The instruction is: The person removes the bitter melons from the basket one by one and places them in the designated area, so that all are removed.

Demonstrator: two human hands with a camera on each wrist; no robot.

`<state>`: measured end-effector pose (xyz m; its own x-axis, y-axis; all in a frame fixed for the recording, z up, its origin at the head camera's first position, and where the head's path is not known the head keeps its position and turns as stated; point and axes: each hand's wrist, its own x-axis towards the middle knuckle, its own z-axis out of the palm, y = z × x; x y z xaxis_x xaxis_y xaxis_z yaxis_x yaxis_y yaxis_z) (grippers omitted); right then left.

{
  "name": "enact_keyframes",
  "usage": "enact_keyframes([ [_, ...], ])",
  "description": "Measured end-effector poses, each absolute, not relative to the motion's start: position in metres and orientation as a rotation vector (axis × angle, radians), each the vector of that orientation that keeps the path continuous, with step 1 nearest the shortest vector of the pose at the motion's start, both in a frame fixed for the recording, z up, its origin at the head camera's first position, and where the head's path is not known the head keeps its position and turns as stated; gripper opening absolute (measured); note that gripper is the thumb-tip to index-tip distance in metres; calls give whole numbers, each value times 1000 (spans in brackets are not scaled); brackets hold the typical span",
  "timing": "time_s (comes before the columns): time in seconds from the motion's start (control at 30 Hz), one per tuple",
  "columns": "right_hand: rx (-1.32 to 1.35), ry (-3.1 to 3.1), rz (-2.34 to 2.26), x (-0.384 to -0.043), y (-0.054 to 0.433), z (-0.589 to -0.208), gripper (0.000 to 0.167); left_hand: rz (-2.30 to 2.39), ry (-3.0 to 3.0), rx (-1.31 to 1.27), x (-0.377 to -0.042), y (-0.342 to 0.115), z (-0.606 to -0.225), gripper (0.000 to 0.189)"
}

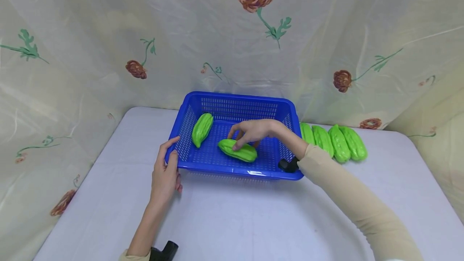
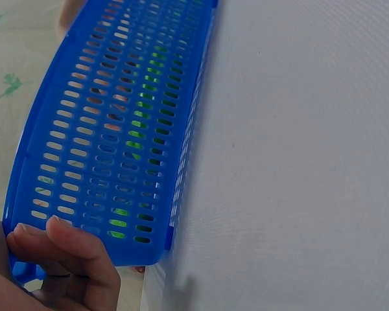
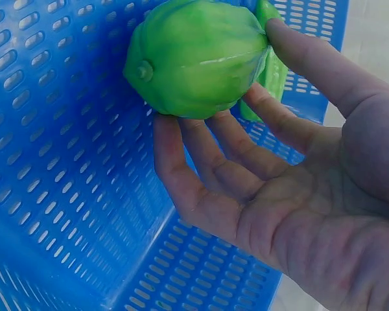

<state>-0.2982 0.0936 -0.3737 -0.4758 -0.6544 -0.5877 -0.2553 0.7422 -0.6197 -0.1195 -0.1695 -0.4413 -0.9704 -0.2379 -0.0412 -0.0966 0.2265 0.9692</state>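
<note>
A blue plastic basket (image 1: 239, 96) with slotted walls stands on the table. My left hand (image 1: 164, 174) grips its near left corner, thumb over the rim and fingers curled beneath, as the left wrist view also shows. Inside the basket, my right hand (image 1: 250, 131) holds a green bitter melon (image 1: 237, 150) between thumb and fingertips. In the right wrist view that bitter melon (image 3: 198, 61) points its blunt end at the camera. A second bitter melon (image 1: 202, 130) lies along the basket's left side.
Several more bitter melons (image 1: 340, 144) lie side by side on the white table (image 1: 232, 220), right of the basket. A floral curtain (image 1: 217, 31) hangs close behind the basket and along both sides. Black wrist camera mounts (image 1: 288, 165) sit at the sleeves.
</note>
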Motion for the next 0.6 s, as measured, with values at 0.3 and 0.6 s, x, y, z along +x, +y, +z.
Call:
enact_keyframes([
  [0.3, -685, 2064, -615, -297, 95, -368, 58, -1878, -2363, 339, -120, -170, -442, 40],
  [0.6, -708, 2136, -637, -292, 102, -352, 58, -1872, -2367, 351, -120, -169, -442, 41],
])
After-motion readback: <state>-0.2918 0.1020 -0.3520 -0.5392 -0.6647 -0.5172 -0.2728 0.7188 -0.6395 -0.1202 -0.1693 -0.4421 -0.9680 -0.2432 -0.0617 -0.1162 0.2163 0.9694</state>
